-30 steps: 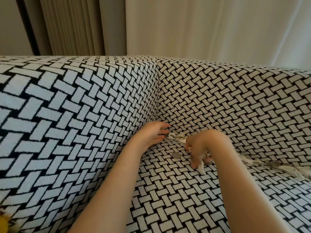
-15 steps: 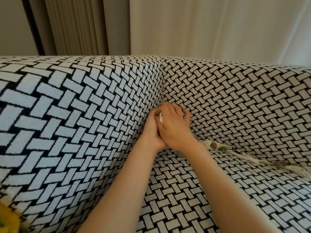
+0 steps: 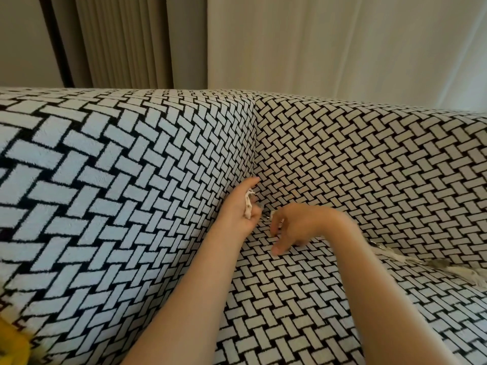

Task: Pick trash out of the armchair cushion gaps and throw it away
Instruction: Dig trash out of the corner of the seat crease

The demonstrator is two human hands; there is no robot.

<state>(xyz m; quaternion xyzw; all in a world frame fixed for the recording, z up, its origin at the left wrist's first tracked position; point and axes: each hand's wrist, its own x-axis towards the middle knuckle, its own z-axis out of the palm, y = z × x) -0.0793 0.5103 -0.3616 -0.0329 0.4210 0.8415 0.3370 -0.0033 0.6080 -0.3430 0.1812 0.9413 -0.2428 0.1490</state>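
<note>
Left hand (image 3: 237,213) grips white scrap (image 3: 248,208) at armchair (image 3: 131,180) corner. Right hand (image 3: 297,227), its 4 o'clock, fingers curled down; grip unclear. Trash (image 3: 411,260) in gap, 3 o'clock.

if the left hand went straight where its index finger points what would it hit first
The left hand, holding a paper scrap, would soon meet the armchair's corner seam where arm and back join, though depth is unclear.

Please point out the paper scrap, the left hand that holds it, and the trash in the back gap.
paper scrap (image 3: 248,208): head view, middle of the white strip.
left hand (image 3: 237,210): head view, middle of the hand, beside the scrap.
trash in the back gap (image 3: 395,255): head view, its pale strip part.
</note>
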